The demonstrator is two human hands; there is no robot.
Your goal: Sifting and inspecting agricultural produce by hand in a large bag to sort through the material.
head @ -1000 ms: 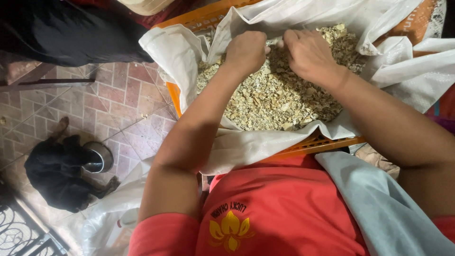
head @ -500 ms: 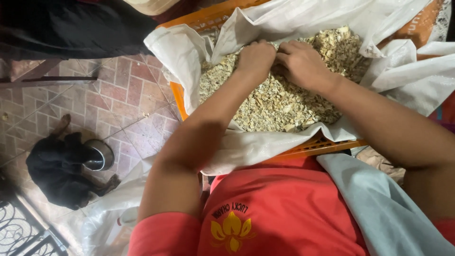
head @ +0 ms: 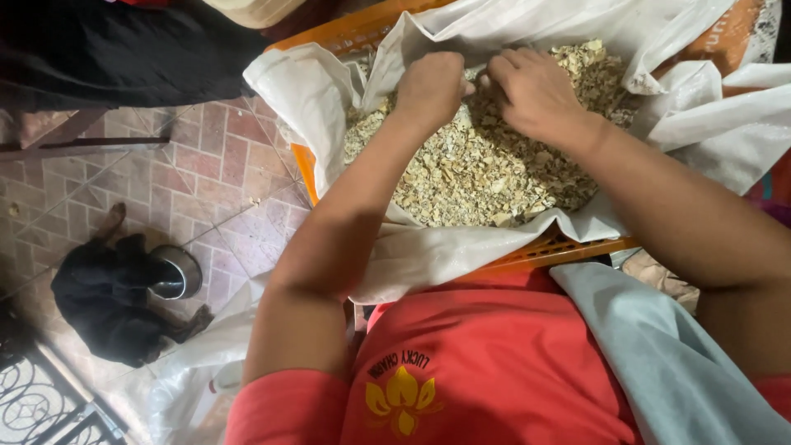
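Dried pale chips [head: 486,165] fill the white sack [head: 445,255]; left hand [head: 430,86] fisted, right hand [head: 535,95] curled, both gripping chips beneath fingertips, sorting barely begun.

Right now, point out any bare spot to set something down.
Bare tiled floor lies between the orange crate and the metal bowl. Crowded: both hands, left hand and right hand, work the dried pieces filling the white sack.

Both hands [head: 486,91] now closer together, sunk lower into the pale chips [head: 478,173] than before
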